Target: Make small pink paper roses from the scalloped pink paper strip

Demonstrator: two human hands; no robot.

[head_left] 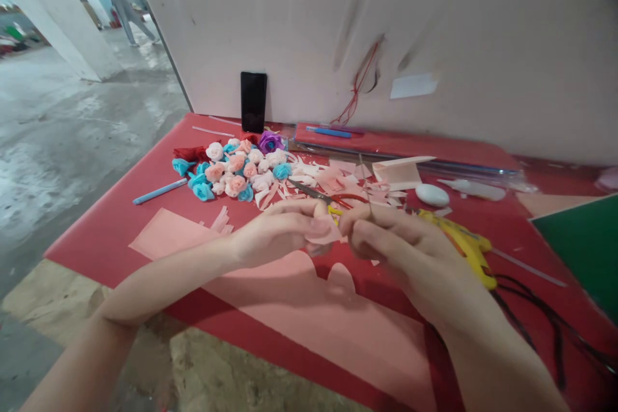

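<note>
My left hand [284, 232] pinches a small piece of pink paper [328, 236] over the middle of the red table. Close beside it, my right hand [405, 248] has its fingers closed around a thin stick [365, 183] that points upward. Its fingertips are near or touching the paper's edge. Behind both hands lie red-handled scissors [345, 199], partly covered by my fingers. A large pink paper sheet [309, 315] with a cut, wavy edge spreads below. The yellow hot glue gun [456, 244] rests by my right hand, partly hidden behind it.
Paper flowers [236, 170] cluster at the back left, beside pink scraps [333, 177]. A phone [253, 102] leans on the wall. A blue pen [159, 191], a white egg-shaped object [432, 194], a bottle [473, 189] and black cords [535, 315] lie around. A person [123, 0] stands far left.
</note>
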